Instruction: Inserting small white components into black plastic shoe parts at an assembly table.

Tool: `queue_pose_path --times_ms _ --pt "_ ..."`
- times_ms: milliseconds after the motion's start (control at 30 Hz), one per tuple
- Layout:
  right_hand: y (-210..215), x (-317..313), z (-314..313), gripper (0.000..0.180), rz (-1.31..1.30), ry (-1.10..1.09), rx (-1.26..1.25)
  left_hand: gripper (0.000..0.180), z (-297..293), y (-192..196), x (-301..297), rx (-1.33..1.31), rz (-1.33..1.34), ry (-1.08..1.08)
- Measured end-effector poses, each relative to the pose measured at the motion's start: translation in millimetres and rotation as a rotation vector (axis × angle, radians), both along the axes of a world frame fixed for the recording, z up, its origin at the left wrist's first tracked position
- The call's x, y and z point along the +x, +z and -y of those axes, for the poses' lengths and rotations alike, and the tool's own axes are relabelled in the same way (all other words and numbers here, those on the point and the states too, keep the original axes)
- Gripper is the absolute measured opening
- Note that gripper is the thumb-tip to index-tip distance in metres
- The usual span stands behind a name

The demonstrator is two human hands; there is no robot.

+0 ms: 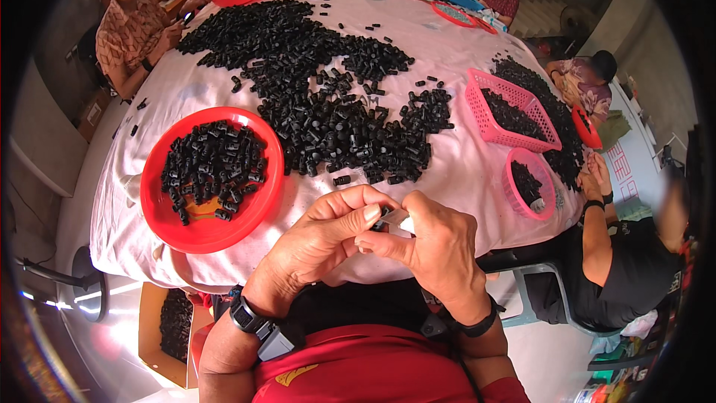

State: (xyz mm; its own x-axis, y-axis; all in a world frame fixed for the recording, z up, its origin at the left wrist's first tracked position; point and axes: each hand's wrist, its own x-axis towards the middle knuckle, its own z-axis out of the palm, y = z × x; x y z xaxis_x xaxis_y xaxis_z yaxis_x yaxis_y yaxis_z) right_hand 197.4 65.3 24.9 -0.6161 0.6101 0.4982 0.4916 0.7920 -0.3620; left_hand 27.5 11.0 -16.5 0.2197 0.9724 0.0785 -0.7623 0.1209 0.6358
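Close to the table's near edge, my left hand (324,233) pinches a small black cylindrical plastic part (382,218) between thumb and fingers. My right hand (444,250) meets it there, fingers closed around a small whitish piece (406,225) that touches or nearly touches the black part. The whitish piece is partly covered by fingers, so its kind cannot be made out. Just beyond my hands spreads a large heap of the same black parts (335,119). To the left of my hands, a red round tray (272,201) holds many more of them.
A pink cloth (201,89) covers the table. On the right stand a pink rectangular basket (514,134) and a pink round basket (548,209), both holding black parts. A cardboard box (151,328) sits below left. Several people work around the table; one sits close on my right.
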Motion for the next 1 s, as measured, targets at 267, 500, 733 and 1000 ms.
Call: queue_pose_path --times_ms 267,500,733,1000 --pt "0.4 -1.2 0.3 0.058 -0.003 -0.002 0.045 0.022 0.1 0.4 -0.1 -0.016 0.008 0.003" --pt "-3.1 -0.9 -1.7 0.058 0.019 -0.016 0.064 0.022 -0.9 -2.5 0.7 -0.036 -0.001 0.011" --pt "-3.4 0.0 -3.9 0.053 0.026 0.007 0.07 0.02 -1.3 -3.4 0.6 -0.038 0.035 0.0" --pt "-5.3 -0.6 -5.8 0.059 0.0 0.012 0.012 0.019 -1.4 -3.3 -0.9 -0.023 0.051 -0.022"
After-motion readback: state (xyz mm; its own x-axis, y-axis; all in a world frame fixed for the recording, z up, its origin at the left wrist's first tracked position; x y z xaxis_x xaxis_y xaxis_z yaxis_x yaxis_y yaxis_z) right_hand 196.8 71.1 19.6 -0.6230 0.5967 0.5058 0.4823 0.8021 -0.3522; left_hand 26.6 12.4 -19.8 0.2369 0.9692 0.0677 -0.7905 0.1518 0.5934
